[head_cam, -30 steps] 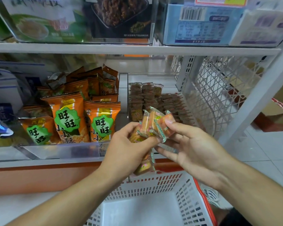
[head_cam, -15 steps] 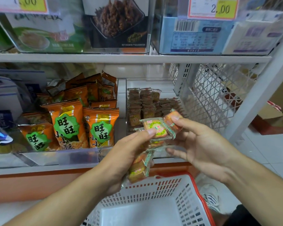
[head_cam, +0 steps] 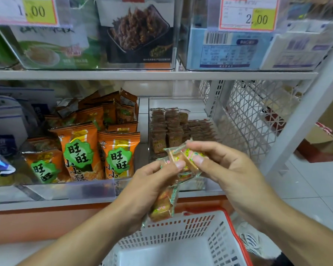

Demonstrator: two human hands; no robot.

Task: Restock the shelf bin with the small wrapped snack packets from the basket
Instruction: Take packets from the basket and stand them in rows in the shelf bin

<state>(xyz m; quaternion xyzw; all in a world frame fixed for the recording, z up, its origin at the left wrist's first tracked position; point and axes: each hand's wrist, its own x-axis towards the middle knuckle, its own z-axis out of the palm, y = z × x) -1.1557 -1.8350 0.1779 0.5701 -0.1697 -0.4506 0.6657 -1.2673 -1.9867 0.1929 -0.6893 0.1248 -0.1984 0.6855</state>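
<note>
Up and forward go both hands since the half-second-old view, now right in front of the clear shelf bin (head_cam: pixel 208 186), and the top packet has tipped from flat to more edge-on. Left hand (head_cam: pixel 142 191) is closed around a bundle of small wrapped snack packets (head_cam: pixel 164 204), some hanging below the palm over the far rim of the white basket (head_cam: pixel 181 230). Right hand (head_cam: pixel 225 166) pinches one packet (head_cam: pixel 190 156) off the top, thumb in front, fingers behind, while the left thumb touches that same packet's near edge. Handover, by the look of it.

Inside the bin, rows of matching packets (head_cam: pixel 173 129) stand on edge towards the far side, leaving the near part open. Beside it on the left sit the orange snack bags (head_cam: pixel 115 156), a different product, so keep clear of them.

To do this well, I'd say: let the left thumb release before the right pulls, or the crinkly wrap may drag a second packet along. Carry it over the near wall, stand it upright against the front row, label facing out. Mind those dangling packets, though the basket below would likely catch a drop.
</note>
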